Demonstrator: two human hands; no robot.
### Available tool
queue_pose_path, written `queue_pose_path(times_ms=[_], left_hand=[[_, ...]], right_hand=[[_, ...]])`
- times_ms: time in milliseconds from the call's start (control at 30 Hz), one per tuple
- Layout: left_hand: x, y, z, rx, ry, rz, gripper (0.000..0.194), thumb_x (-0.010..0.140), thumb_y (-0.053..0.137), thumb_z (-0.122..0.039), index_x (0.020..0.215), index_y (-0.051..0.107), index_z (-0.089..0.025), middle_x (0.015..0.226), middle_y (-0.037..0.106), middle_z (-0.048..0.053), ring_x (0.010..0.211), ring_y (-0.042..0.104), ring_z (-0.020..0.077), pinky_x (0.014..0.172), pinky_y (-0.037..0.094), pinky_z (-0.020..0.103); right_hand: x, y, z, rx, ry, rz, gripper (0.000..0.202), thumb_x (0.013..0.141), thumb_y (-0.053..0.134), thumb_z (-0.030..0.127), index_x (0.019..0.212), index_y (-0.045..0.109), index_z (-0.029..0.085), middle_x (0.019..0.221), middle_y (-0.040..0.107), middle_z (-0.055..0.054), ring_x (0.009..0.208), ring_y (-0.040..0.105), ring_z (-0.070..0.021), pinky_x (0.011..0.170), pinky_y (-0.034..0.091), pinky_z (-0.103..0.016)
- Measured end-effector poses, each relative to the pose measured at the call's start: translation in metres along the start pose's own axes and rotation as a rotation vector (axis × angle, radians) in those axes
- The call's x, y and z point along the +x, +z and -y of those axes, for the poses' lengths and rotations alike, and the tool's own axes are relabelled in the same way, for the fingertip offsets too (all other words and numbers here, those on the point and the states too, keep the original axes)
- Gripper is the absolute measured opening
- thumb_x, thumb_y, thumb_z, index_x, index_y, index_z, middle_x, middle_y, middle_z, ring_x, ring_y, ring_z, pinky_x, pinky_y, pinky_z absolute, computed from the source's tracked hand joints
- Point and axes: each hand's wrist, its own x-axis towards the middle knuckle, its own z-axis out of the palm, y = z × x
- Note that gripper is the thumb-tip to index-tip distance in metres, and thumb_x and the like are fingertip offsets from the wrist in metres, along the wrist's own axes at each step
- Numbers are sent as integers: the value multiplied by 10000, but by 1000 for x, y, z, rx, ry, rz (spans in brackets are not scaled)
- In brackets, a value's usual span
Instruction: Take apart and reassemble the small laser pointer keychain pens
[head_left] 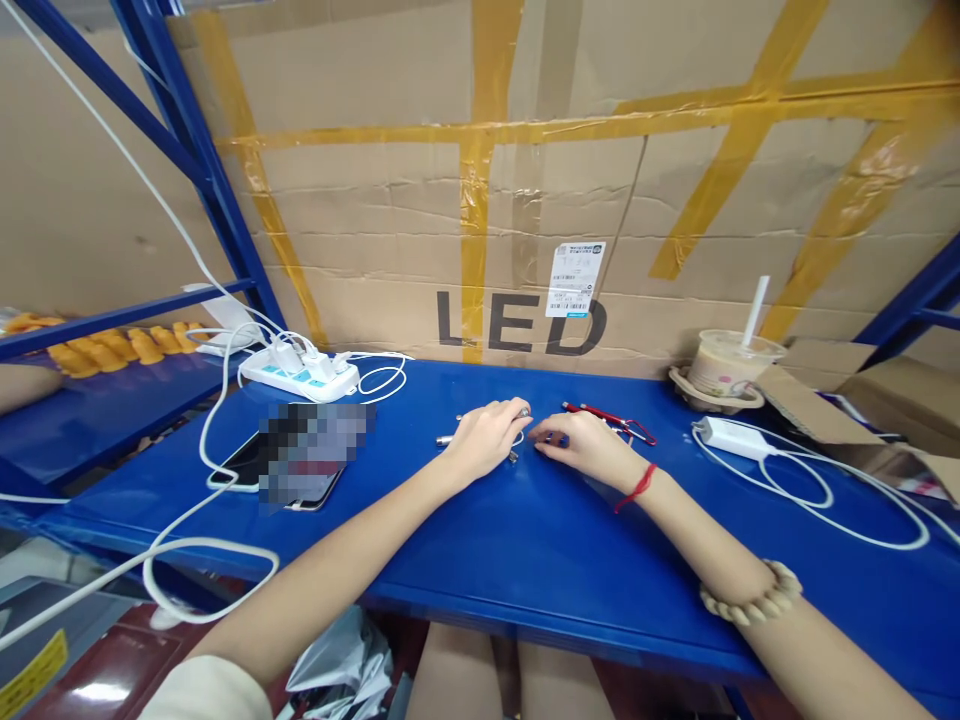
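In what seems a fine-handling step, the left hand pinches a small metal piece towards the middle of the table's far edge, the curled right hand nearby, its grip and any hold unclear; the next move calls for steady fingertips.

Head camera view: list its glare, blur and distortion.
Head view: glare whitens patches of the yellow tape and the dark red surface at lower left; blue posts lean outward, likely wide-angle distortion; pixelation masks much of the phones; small metal pieces by the left hand look too soft to identify.
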Motion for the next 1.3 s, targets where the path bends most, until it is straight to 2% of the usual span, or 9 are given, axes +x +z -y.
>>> queue_pose_path(times_ms=[167,267,500,767,1133,1300], left_hand=[[0,3,3,9,-61,-4,254,905,274,-349,985,468,-206,884,608,41,798,580,181,677,421,271],[0,4,1,9,-45,8,238,902,287,-351,969,467,-210,861,601,35,794,580,179,681,421,266],[-2,1,-4,-47,-16,29,228,904,276,-332,898,464,-204,855,591,40,783,574,179,669,424,266],[-3,4,-5,-134,-56,26,210,897,301,-331,905,472,-210,844,588,39,787,573,177,675,425,266],[-2,3,-6,-146,-149,16,178,891,314,-307,913,470,-224,881,613,24,817,587,189,642,405,255],[1,5,-3,-244,-260,-88,189,892,305,-344,886,456,-230,807,598,1,759,579,166,625,385,248]], right_hand=[[1,-6,8,109,59,-379,178,789,526,247,912,646,201,873,685,-39,752,638,-155,592,496,-240],[2,-8,15,217,80,-501,184,775,550,295,889,658,199,866,690,-48,764,647,-175,560,510,-246],[2,-2,23,357,76,-498,230,740,592,364,862,675,189,813,699,-51,745,657,-186,533,515,-244],[2,-1,23,407,114,-505,280,719,604,406,863,683,179,785,702,-59,688,660,-191,478,493,-238],[1,0,25,374,59,-490,254,781,538,312,978,665,215,914,689,-43,827,639,-184,581,538,-258],[2,-1,22,355,72,-492,243,801,511,326,952,654,199,926,646,-61,771,615,-149,520,499,-218]])
